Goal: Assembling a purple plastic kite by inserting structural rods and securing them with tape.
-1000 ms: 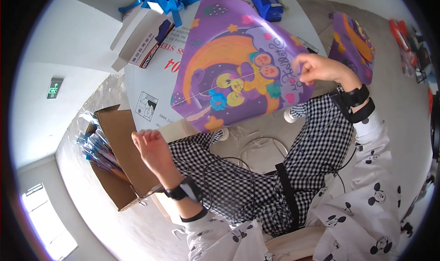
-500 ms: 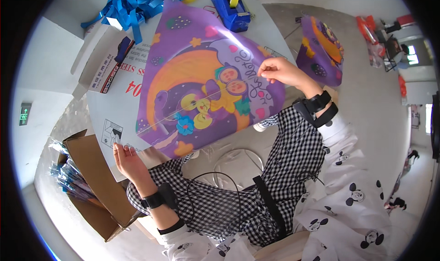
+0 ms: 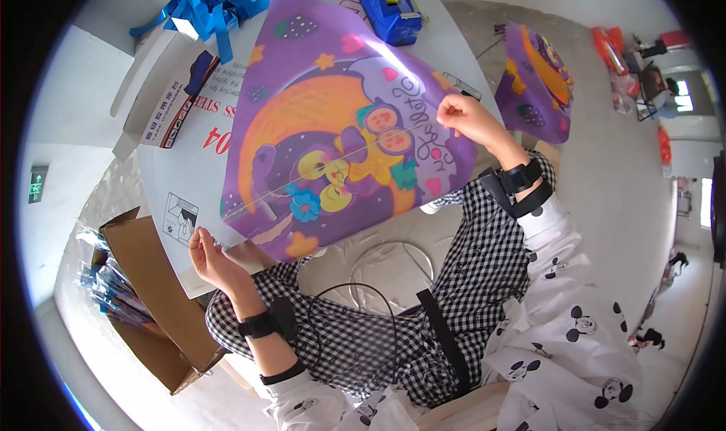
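A purple triangular sheet (image 3: 302, 75), like a kite or pennant, lies across the table corner. It is printed with an orange moon, a yellow star and flowers. My right hand (image 3: 473, 122) is above its right edge, fingers pinched. My left hand (image 3: 218, 263) is also closed in a pinch, just off the sheet's lower left corner, by the table edge. Between the two hands a thin pale line crosses the sheet; I cannot tell whether it is a thread or a crease. Whatever the fingertips hold is too small to make out.
Blue ribbon strips (image 3: 219, 7) lie heaped at the far left, near a blue tape dispenser (image 3: 392, 15) and an opened carton (image 3: 162, 113) on the white-covered table (image 3: 170, 196). A similar purple piece (image 3: 533, 91) stands at right. A brown box (image 3: 151, 287) with plastic-wrapped items is lower left.
My right hand has shifted slightly right, and my left hand slightly up and right. Both remain pinched; the purple sheet lies nearly the same.
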A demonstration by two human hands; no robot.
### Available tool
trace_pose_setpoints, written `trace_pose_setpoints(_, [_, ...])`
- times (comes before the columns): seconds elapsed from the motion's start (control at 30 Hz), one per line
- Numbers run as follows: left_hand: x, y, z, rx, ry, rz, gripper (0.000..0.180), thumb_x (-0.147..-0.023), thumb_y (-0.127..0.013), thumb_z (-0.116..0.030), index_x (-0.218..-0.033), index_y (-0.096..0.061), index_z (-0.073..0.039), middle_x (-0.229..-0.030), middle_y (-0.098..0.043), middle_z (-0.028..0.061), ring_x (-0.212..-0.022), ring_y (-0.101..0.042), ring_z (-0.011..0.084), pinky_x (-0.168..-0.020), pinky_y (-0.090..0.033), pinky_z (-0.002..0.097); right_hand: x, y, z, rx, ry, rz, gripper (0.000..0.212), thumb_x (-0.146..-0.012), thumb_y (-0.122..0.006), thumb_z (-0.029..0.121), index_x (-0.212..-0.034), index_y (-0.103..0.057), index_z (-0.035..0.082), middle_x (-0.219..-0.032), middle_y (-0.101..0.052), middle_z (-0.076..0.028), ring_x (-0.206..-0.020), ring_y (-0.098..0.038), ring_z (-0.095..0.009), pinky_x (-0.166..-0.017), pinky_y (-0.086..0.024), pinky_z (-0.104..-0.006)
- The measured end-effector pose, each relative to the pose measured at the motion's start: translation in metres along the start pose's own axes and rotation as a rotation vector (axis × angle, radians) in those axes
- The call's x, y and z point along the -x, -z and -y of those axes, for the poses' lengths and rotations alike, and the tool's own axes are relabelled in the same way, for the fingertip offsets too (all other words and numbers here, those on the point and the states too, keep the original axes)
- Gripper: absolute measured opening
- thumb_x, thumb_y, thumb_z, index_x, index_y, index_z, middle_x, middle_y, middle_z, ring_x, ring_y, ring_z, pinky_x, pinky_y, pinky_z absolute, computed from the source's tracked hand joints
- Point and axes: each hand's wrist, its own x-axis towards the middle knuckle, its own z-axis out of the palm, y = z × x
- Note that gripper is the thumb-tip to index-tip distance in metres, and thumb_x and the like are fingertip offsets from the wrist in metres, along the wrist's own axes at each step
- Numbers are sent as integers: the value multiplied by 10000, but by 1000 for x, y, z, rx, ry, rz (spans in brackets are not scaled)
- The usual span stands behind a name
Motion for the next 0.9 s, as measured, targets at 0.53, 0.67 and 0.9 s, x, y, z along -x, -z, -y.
trace_pose_setpoints(0.53, [1, -10, 16, -212, -149, -41, 113, -895, -666, -110, -934, -628, -11, -828, -605, 3, -752, -535, 77, -692, -440, 207, -10, -18, -38, 92, 203, -285, 214, -900, -606, 55, -1016, -426, 47, -807, -545, -35, -649, -540, -96, -549, -455, -248])
trace_pose_setpoints(0.67, [-5, 2, 16, -281, -178, -54, 97, -891, -669, -102, -927, -635, -19, -806, -586, -15, -718, -502, 62, -669, -421, 201, -12, -34, -38, 79, 241, -339, 207, -892, -620, 69, -981, -433, 67, -790, -541, -35, -657, -554, -108, -544, -463, -260])
trace_pose_setpoints(0.9, [1, -9, 17, -274, -167, -44, 110, -882, -687, -123, -912, -648, -25, -763, -555, -34, -695, -469, 50, -630, -380, 184, -10, -30, -38, 150, 219, -407, 249, -860, -656, 51, -971, -433, 45, -799, -548, -44, -696, -565, -133, -647, -475, -274])
